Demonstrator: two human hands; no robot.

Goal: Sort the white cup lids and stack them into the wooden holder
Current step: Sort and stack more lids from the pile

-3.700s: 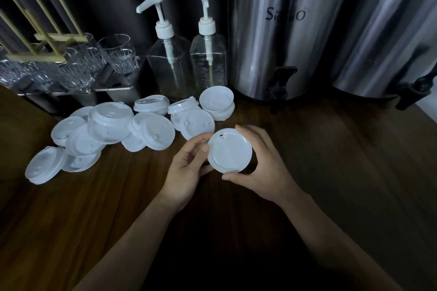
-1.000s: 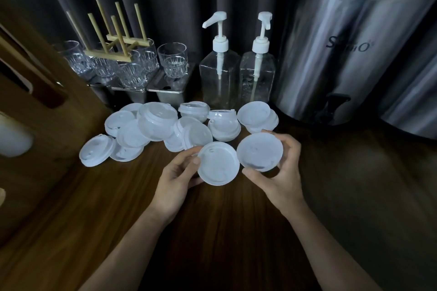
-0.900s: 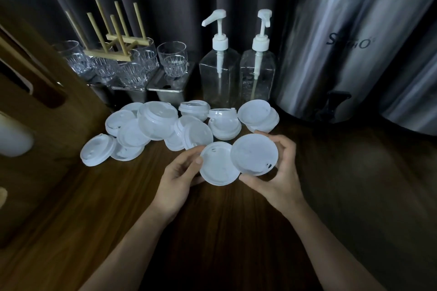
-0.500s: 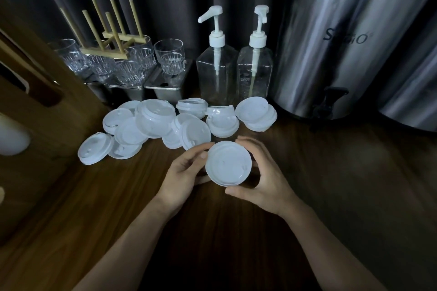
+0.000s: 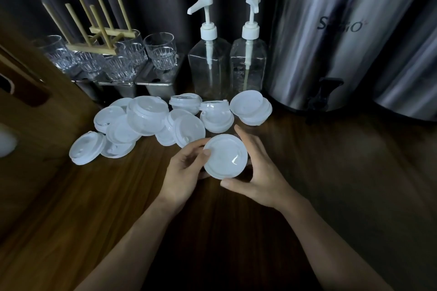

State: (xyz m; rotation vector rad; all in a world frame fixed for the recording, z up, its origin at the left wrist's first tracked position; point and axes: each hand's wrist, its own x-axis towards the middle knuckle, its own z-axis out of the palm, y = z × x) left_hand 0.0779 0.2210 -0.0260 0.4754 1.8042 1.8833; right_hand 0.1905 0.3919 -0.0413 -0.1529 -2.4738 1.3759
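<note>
Held apart a second ago, the two lids now seem nested into one stack (image 5: 225, 156), only its top showing; the left hand (image 5: 183, 172) and right hand (image 5: 259, 178) grip its rim above the counter (image 5: 331, 184), near the loose lids (image 5: 146, 120).

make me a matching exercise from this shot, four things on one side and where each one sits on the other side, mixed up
Things
1. held lid
2. pump bottles
3. glasses
4. lettered steel urn

Places
a. back right, with a black tap facing forward
b. back left, on metal tubs
c. between the left hand and the right hand, above the table
d. back middle, just behind the loose lids

Pairs: 1-c, 2-d, 3-b, 4-a
</note>
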